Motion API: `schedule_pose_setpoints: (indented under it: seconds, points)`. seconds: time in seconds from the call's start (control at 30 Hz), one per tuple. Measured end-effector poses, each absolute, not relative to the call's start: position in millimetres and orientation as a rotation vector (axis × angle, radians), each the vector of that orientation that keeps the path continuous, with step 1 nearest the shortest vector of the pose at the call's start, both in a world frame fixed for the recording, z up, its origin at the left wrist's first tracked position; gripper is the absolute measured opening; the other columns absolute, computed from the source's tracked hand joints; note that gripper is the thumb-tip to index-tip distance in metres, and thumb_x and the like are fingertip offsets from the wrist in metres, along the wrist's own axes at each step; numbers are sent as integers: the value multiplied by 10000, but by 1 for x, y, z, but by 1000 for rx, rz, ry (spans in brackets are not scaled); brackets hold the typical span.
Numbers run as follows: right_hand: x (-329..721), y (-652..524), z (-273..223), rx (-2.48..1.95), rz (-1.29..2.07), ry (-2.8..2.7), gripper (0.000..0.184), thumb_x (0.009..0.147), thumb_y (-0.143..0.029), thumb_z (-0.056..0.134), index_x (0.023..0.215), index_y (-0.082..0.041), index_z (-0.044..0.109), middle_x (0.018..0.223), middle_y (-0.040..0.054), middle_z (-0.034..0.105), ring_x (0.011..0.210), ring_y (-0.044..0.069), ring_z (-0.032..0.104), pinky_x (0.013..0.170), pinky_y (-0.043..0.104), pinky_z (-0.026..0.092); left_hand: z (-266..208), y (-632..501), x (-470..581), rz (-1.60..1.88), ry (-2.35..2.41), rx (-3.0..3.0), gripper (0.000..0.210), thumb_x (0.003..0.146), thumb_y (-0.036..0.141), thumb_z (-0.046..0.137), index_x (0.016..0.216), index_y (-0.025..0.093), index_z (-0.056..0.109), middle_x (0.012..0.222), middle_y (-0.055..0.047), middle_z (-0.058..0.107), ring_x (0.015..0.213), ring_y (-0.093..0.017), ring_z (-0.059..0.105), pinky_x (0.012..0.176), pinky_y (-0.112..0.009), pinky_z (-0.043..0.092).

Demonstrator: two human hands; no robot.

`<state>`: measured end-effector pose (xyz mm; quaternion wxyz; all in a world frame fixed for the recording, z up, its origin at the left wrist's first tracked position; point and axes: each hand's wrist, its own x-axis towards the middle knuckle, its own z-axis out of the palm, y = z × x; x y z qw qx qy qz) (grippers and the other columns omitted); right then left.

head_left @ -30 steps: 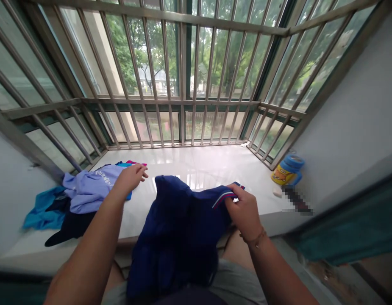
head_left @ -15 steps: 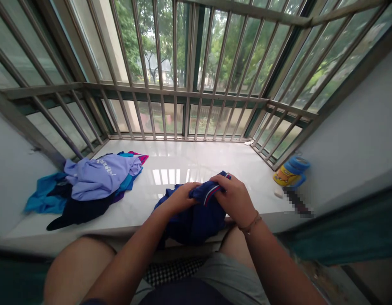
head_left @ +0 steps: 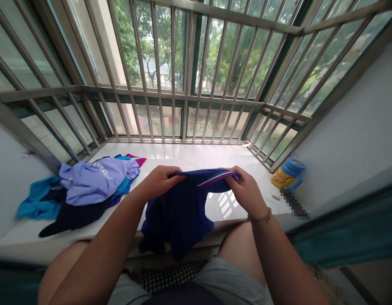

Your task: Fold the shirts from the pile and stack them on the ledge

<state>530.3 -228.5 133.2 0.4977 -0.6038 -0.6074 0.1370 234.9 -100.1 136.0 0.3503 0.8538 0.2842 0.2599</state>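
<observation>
We hold one navy garment (head_left: 178, 212), lower centre of frame, pinched in left hand (head_left: 160, 181) and right hand (head_left: 249, 191); one clothes pile (head_left: 87, 182), left; one mug (head_left: 282, 176), right.

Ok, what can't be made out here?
All in the head view:
Dark item by the mug: pixelated.
Dark garment under the lavender shirt: partly covered by it.
White lettering on that shirt: too small, creased.
Far side of the navy garment: hidden by its front.

White sill (head_left: 173, 156) — clothes (head_left: 90, 182), mug (head_left: 288, 173) perhaps
</observation>
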Motion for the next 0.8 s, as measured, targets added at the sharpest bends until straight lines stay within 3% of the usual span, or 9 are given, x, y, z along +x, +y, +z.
schedule_pose_setpoints:
  seconds: [0.1,0.23,0.33,0.43,0.53,0.67,0.8]
  points:
    - [528,-234,139,-1488,391,-1342,388,1010,-588,596,851,-234,590,714,-39,550,686,163,520,644,278,434,125,-103,234,457,737,2321,383,935,567,686,900,197,778,766,14,714,774,-186,652,686,-261,433]
    - [539,-241,158,-1493,127,-1195,398,1027,-616,566,916,-234,581,768,-37,564,719,164,520,678,282,422,65,-102,227,154,829,2471,178,920,382,670,981,270,794,932,-14,807,897,-249,731,757,-300,466]
    - [559,-245,179,-1559,-74,-1205,403,1029,-629,553,959,-235,595,813,-17,585,743,179,526,703,300,411,26,-94,208,145,1106,2512,198,902,280,604,1001,283,775,1007,-39,820,967,-276,747,800,-326,483]
    - [584,-244,199,-1657,-268,-1277,428,1019,-658,553,953,-237,599,826,5,596,752,194,516,707,317,384,22,-76,178,211,1265,2499,225,838,224,583,975,265,756,989,-42,808,984,-260,745,825,-317,502]
    - [611,-232,219,-1732,-377,-1324,448,1039,-667,524,972,-231,604,838,24,615,757,196,512,719,327,369,52,-51,149,359,1343,2507,323,801,206,558,1042,253,768,1015,-38,806,1005,-247,736,870,-309,522]
    - [641,-194,249,-1855,-413,-1339,381,1085,-558,546,1043,-191,638,901,55,657,793,185,531,730,322,342,131,-17,125,474,1699,2519,344,841,243,576,1118,230,781,1033,-45,810,1019,-257,722,907,-315,532]
    - [657,-147,292,-1952,-536,-1310,405,1126,-474,526,1206,-93,639,1097,148,703,877,177,531,781,335,336,236,8,117,718,1993,2508,422,915,218,553,1278,79,718,1177,-102,785,1117,-261,681,1035,-438,520]
